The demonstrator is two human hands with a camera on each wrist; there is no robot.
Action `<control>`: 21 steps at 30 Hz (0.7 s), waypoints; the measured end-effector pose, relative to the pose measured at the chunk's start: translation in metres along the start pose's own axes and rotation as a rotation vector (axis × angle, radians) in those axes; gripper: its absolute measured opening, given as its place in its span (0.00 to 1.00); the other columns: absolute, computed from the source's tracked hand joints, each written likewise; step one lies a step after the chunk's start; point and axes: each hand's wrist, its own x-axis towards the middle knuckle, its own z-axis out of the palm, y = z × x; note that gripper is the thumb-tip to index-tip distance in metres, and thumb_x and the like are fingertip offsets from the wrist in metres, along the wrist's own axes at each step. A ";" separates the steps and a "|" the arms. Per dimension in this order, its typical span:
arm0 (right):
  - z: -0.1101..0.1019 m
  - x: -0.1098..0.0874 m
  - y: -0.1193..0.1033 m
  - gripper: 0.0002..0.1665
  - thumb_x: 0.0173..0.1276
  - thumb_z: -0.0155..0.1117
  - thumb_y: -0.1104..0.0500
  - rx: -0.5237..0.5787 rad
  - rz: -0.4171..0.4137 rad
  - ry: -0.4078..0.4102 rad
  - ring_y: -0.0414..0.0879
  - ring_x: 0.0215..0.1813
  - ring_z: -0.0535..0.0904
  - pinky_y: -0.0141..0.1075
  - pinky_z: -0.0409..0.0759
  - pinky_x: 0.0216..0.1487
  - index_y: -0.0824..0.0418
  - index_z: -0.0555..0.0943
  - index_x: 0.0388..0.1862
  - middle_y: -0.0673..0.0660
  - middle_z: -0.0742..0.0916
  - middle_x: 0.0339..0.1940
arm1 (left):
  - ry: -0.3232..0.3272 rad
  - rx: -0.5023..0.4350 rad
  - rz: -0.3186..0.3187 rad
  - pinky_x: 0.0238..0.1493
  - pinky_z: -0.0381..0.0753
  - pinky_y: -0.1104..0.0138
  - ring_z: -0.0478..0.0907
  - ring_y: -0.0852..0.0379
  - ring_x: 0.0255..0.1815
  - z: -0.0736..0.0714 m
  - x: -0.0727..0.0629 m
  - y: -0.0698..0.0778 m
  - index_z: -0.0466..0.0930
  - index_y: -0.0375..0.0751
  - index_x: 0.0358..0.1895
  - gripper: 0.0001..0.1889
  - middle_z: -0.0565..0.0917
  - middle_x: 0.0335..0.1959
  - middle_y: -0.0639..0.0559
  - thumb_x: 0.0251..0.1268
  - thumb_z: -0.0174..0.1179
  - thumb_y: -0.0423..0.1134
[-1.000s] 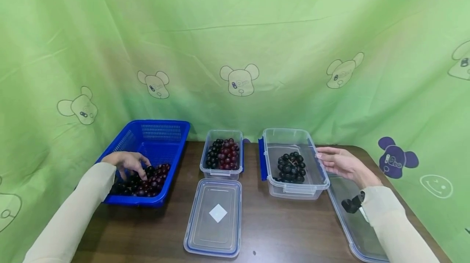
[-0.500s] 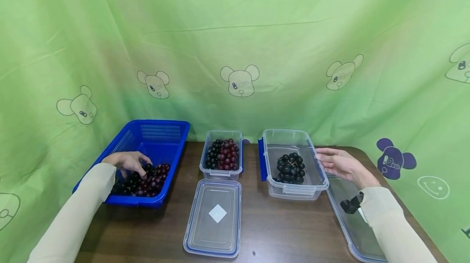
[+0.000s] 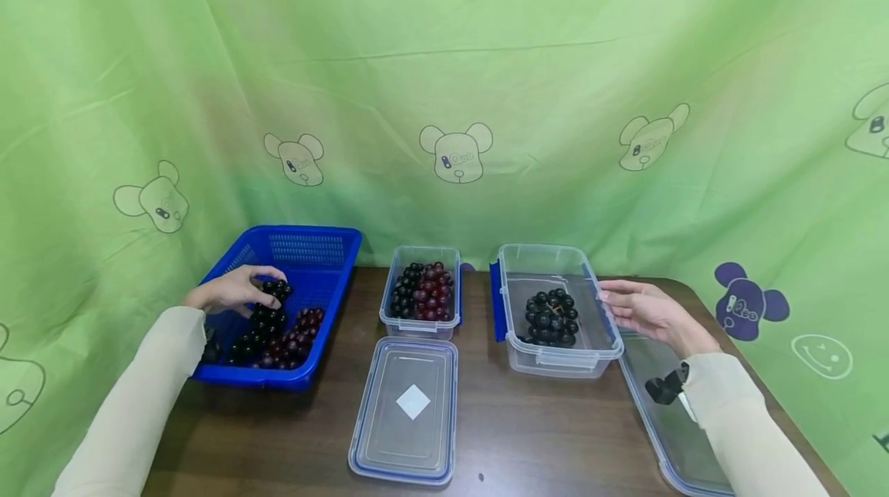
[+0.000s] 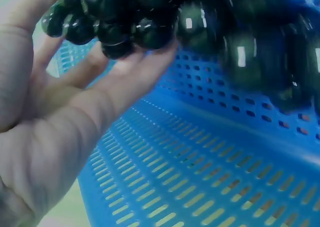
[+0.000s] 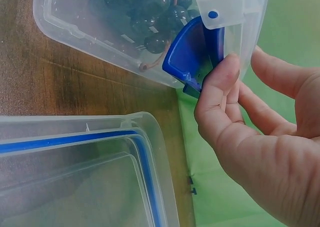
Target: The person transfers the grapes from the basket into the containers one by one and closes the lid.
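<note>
My left hand [image 3: 232,290] grips the upper end of a bunch of black grapes [image 3: 267,318] inside the blue basket [image 3: 302,269]. In the left wrist view, dark grapes [image 4: 152,29] sit between thumb and fingers, and more hang off to the right. Red grapes [image 3: 299,339] lie beside them at the basket's near end. At the right, my right hand [image 3: 649,312] holds the side of the large clear food container [image 3: 559,362], where one black bunch [image 3: 551,318] lies. Close up, its fingers [image 5: 215,102] bend against the blue latch [image 5: 192,54].
A smaller clear container [image 3: 417,327] with black and red grapes stands in the middle. Its likely lid [image 3: 403,443], with a white label, lies in front. A larger lid [image 3: 684,420] lies under my right forearm. A green curtain [image 3: 458,57] hangs behind the table [image 3: 542,435].
My left hand has risen a little out of the heap, bringing the black bunch up toward the basket's middle. The right hand and the containers have stayed in place.
</note>
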 end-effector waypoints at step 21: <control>-0.003 0.003 0.002 0.14 0.82 0.56 0.65 -0.012 0.011 0.004 0.33 0.31 0.77 0.29 0.85 0.41 0.49 0.84 0.52 0.45 0.88 0.36 | 0.423 -0.226 0.154 0.46 0.86 0.72 0.82 0.48 0.59 0.002 0.010 0.039 0.58 0.43 0.84 0.43 0.58 0.81 0.24 0.71 0.70 0.46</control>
